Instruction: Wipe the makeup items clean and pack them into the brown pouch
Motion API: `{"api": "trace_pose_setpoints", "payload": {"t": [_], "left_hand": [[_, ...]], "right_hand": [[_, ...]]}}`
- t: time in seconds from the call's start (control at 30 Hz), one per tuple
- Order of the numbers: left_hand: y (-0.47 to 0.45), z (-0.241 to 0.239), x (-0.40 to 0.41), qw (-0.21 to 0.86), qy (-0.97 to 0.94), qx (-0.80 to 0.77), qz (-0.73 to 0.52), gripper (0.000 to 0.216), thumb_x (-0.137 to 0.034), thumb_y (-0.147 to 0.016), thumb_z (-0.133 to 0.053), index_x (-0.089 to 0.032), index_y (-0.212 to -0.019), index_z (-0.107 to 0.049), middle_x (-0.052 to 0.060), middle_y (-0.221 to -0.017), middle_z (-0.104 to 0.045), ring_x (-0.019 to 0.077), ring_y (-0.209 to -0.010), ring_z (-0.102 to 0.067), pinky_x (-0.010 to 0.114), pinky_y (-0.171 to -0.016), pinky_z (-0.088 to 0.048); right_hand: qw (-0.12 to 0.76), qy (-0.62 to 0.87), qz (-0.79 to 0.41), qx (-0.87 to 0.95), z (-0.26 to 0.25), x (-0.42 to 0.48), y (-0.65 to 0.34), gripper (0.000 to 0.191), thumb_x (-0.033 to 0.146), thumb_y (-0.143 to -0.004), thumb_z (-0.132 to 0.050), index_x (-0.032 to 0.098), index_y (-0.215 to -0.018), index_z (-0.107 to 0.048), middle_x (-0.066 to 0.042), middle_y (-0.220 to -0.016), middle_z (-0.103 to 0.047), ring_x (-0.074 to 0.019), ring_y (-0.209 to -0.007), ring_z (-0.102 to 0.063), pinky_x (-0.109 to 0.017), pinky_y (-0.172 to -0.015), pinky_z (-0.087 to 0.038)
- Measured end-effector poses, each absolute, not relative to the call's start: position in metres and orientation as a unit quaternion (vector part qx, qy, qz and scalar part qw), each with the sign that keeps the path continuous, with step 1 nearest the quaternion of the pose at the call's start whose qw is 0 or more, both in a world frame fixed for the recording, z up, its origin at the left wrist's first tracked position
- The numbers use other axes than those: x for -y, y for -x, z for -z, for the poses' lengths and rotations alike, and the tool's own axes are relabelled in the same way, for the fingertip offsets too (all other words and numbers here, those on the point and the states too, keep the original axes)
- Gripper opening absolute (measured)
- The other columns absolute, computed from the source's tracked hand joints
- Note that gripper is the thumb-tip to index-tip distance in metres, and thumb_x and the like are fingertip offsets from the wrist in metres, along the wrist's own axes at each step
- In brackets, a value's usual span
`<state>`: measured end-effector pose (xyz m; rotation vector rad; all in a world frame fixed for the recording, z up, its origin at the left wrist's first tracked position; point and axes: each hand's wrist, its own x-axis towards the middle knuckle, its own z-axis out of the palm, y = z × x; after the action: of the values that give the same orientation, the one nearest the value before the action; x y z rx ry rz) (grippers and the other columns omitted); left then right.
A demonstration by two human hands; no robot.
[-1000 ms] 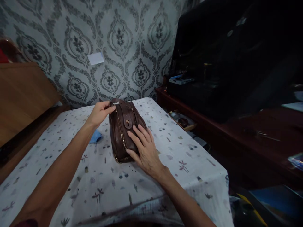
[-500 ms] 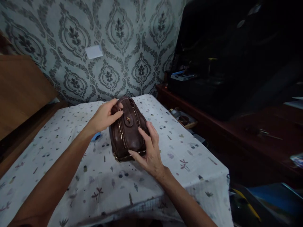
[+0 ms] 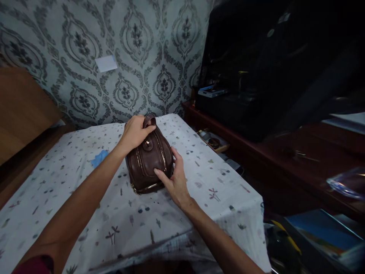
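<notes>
A dark brown leather bag (image 3: 149,163) with gold zippers and a small clasp stands on a table covered with a white patterned cloth (image 3: 85,205). My left hand (image 3: 135,131) grips the bag's top at its far end, around the strap. My right hand (image 3: 173,179) clasps the bag's near right side, thumb on the front face and fingers round the edge. A small blue scrap (image 3: 99,158) lies on the cloth to the left of the bag.
Patterned wallpaper with a white paper note (image 3: 106,63) is behind the table. A wooden board (image 3: 23,110) stands at the left. A dark wooden cabinet (image 3: 256,152) with a black case on it runs along the right, close to the table's edge.
My left hand slid from the bag's far left corner onto its top strap. My right hand moved from lying flat on top to holding the bag's right side. The bag turned more upright.
</notes>
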<state>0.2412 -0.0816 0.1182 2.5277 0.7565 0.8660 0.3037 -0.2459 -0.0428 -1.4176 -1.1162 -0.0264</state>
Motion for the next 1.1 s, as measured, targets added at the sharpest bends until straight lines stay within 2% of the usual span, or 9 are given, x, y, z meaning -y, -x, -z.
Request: {"api": "trace_pose_setpoints", "payload": {"t": [0.17,0.37,0.5,0.6,0.7,0.83,1.1], "left_hand": [[-0.238,-0.119,0.090,0.232,-0.899,-0.227,-0.293,0.019,-0.031,-0.077,-0.067,-0.019,-0.068,-0.055,0.002,-0.080,-0.057,0.0195,-0.079,-0.053,0.034,-0.079,-0.040],[-0.227,-0.123,0.103,0.229,-0.923,-0.149,-0.269,0.015,-0.032,-0.078,-0.067,-0.019,-0.071,-0.065,0.003,-0.090,-0.062,0.0228,-0.095,-0.055,0.036,-0.093,-0.041],[-0.212,-0.120,0.099,0.236,-0.910,-0.178,-0.291,0.019,-0.038,-0.078,-0.068,-0.019,-0.082,-0.071,0.003,-0.091,-0.064,0.0235,-0.096,-0.057,0.036,-0.094,-0.042],[-0.195,-0.115,0.095,0.250,-0.891,-0.203,-0.320,0.029,-0.041,-0.075,-0.071,-0.020,-0.095,-0.072,0.004,-0.099,-0.067,0.0230,-0.095,-0.059,0.033,-0.088,-0.044],[-0.179,-0.109,0.093,0.267,-0.876,-0.236,-0.324,0.030,-0.047,-0.077,-0.069,-0.019,-0.087,-0.070,0.002,-0.086,-0.066,0.0199,-0.082,-0.058,0.030,-0.074,-0.043],[-0.171,-0.101,0.093,0.248,-0.872,-0.252,-0.338,0.027,-0.044,-0.082,-0.064,-0.017,-0.076,-0.065,0.000,-0.075,-0.060,0.0172,-0.073,-0.055,0.030,-0.068,-0.039],[-0.174,-0.099,0.100,0.180,-0.869,-0.236,-0.396,0.024,-0.038,-0.083,-0.063,-0.018,-0.069,-0.060,-0.001,-0.073,-0.057,0.0159,-0.071,-0.053,0.030,-0.067,-0.039]], "right_hand": [[0.607,0.627,0.021,0.488,0.042,0.244,-0.304,0.079,0.053,-0.097,-0.058,0.021,-0.159,-0.021,-0.019,-0.155,-0.041,-0.0319,-0.145,-0.043,-0.055,-0.118,-0.042],[0.611,0.617,0.015,0.496,0.042,0.245,-0.304,0.078,0.054,-0.098,-0.055,0.020,-0.159,-0.020,-0.020,-0.158,-0.037,-0.0294,-0.147,-0.040,-0.052,-0.119,-0.041],[0.618,0.608,-0.005,0.498,0.041,0.247,-0.303,0.081,0.055,-0.098,-0.054,0.020,-0.160,-0.017,-0.020,-0.160,-0.034,-0.0300,-0.148,-0.039,-0.052,-0.120,-0.040],[0.616,0.614,-0.033,0.492,0.040,0.248,-0.302,0.089,0.058,-0.095,-0.057,0.019,-0.161,-0.012,-0.021,-0.162,-0.030,-0.0313,-0.149,-0.037,-0.053,-0.121,-0.039],[0.603,0.630,-0.033,0.489,0.038,0.246,-0.298,0.100,0.060,-0.091,-0.063,0.017,-0.162,-0.007,-0.021,-0.164,-0.026,-0.0324,-0.152,-0.032,-0.053,-0.123,-0.035],[0.604,0.648,-0.008,0.464,0.036,0.240,-0.290,0.116,0.062,-0.081,-0.074,0.016,-0.163,-0.006,-0.022,-0.164,-0.025,-0.0365,-0.152,-0.030,-0.057,-0.123,-0.034],[0.621,0.641,0.003,0.451,0.039,0.232,-0.290,0.114,0.065,-0.079,-0.075,0.018,-0.162,-0.012,-0.021,-0.160,-0.032,-0.0377,-0.151,-0.031,-0.060,-0.123,-0.030]]}}
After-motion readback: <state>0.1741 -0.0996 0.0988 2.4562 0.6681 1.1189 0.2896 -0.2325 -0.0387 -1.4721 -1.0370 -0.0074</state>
